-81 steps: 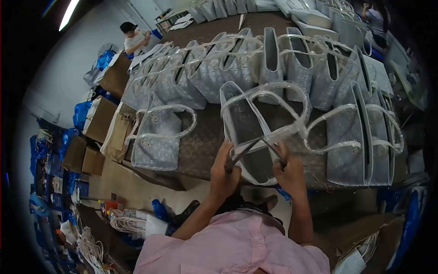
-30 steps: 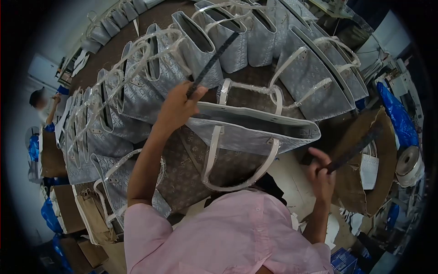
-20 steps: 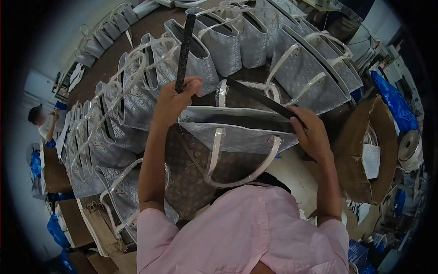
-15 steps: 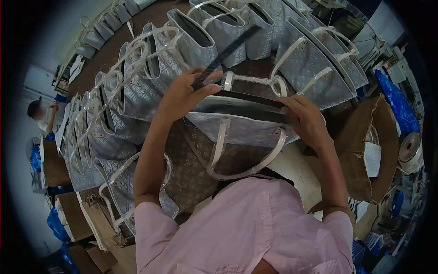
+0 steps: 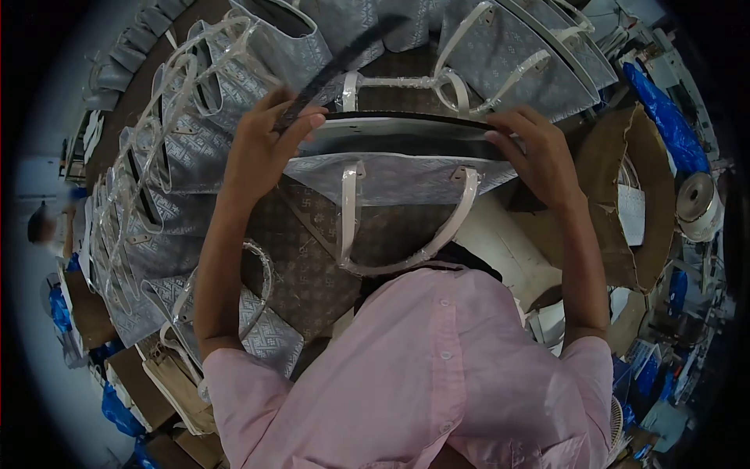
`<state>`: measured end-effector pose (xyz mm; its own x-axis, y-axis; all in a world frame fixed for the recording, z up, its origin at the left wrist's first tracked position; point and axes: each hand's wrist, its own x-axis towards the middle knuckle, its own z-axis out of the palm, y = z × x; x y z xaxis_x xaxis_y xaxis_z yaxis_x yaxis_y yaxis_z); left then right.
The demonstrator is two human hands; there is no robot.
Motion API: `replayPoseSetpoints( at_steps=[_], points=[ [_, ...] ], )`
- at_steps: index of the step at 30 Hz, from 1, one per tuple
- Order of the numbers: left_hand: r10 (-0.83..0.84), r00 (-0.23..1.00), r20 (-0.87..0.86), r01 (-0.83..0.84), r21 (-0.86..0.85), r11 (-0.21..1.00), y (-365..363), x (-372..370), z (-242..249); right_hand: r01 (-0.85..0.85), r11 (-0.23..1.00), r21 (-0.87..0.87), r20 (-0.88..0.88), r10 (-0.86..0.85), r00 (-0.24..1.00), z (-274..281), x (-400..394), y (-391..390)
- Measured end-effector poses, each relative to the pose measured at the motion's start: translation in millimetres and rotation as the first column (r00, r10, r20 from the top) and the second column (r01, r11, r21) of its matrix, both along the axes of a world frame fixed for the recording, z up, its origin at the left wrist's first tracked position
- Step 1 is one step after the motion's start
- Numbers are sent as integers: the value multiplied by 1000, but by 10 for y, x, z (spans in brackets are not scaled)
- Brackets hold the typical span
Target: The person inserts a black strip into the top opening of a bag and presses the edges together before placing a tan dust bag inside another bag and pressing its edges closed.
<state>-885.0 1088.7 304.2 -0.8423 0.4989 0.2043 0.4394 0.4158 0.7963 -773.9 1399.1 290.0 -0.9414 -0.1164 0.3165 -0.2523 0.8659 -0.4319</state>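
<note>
A silver patterned tote bag (image 5: pixel 406 176) stands in front of me with its mouth facing up, its pale lining showing. One plastic-wrapped white handle (image 5: pixel 462 205) hangs down toward me, and the other (image 5: pixel 410 82) lies over the far side. Between the thumb and fingers of my left hand (image 5: pixel 269 144) is a long black strip (image 5: pixel 351 53). Its free end sticks out to the upper right, and dark edging runs along the bag's far rim. My right hand (image 5: pixel 539 152) pinches the right end of that rim.
Finished-looking silver bags (image 5: pixel 183 156) crowd the brown patterned table (image 5: pixel 305 258) on the left, with more bags (image 5: pixel 523 55) behind. An open cardboard box (image 5: pixel 637 211) holding a small white bag stands at right. A person (image 5: pixel 51 230) is at the far left.
The bag's mouth now sits more level and squarer to me. Both hands have shifted, the left one toward the bag's left corner with the black strip still in it.
</note>
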Motion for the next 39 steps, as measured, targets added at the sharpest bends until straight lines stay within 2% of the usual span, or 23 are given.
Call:
replayPoseSetpoints(
  at_steps=[1,5,7,10,12,14,16,17,19,21,23,24,25,26,27,29,30,32,33,35,36,38,39],
  points=[
    [72,987,146,-80,44,996,20,36,21,16,1000,4,-53,-16,998,-10,9,9],
    [27,990,142,-22,-42,999,-35,79,140,-9,998,64,-148,19,989,-115,-8,132],
    [-44,998,-36,39,-142,989,-30,161,246,-10,996,85,-132,22,991,-120,2,124],
    [-118,985,-123,97,-162,982,-12,280,430,7,995,102,-112,5,994,-177,-23,179],
    [-92,989,-112,70,-189,979,-41,283,495,38,995,93,-124,-26,992,-184,-13,171],
    [-61,992,-109,36,-218,975,-119,312,580,2,992,-130,-138,-20,990,-161,29,62],
    [73,970,233,-41,-139,989,-226,382,677,0,996,-85,-178,-16,984,-189,-15,62],
    [58,973,223,-27,-144,989,-269,406,724,-6,999,-39,-192,-2,981,-219,-7,69],
    [-43,986,161,41,14,999,-368,450,816,61,997,40,-135,-56,989,-275,-100,203],
    [-46,995,94,45,11,999,-513,488,902,126,985,115,-87,-116,989,-249,-150,267],
    [-2,999,48,0,45,999,-537,429,883,-27,969,-246,-134,-7,991,-176,-162,288],
    [2,999,44,-4,46,999,-507,388,823,-31,969,-244,-138,-3,990,-95,-143,231],
    [22,1000,7,-22,56,998,-447,326,754,-78,803,-591,-110,16,994,36,-123,154],
    [42,999,-28,-41,65,997,-404,258,692,-98,514,-852,-86,47,995,161,-115,104],
    [18,999,-38,-16,53,998,-386,195,640,-99,509,-855,-84,52,995,260,-97,91],
    [26,1000,-1,-26,74,997,-319,166,558,-158,704,-692,58,272,961,398,-56,81],
    [31,999,30,-34,105,994,-283,145,525,-159,707,-689,57,272,961,400,-68,56],
    [18,999,26,-21,91,996,-279,124,467,-69,927,-370,-179,2,984,396,-82,-36],
    [7,1000,19,-8,77,997,-283,115,447,-78,928,-364,-180,12,984,417,-89,-48],
    [6,1000,15,-7,89,996,-313,95,417,32,945,-326,-379,-161,911,458,-120,-67],
    [-12,1000,12,11,88,996,-338,92,407,23,945,-327,-376,-152,914,434,-144,-63],
    [13,1000,1,-13,89,996,-335,102,392,-24,993,-117,-211,-1,977,348,-183,-18],
    [34,999,-15,-32,98,995,-314,99,381,-32,993,-116,-216,6,976,311,-193,-11]
  ],
)
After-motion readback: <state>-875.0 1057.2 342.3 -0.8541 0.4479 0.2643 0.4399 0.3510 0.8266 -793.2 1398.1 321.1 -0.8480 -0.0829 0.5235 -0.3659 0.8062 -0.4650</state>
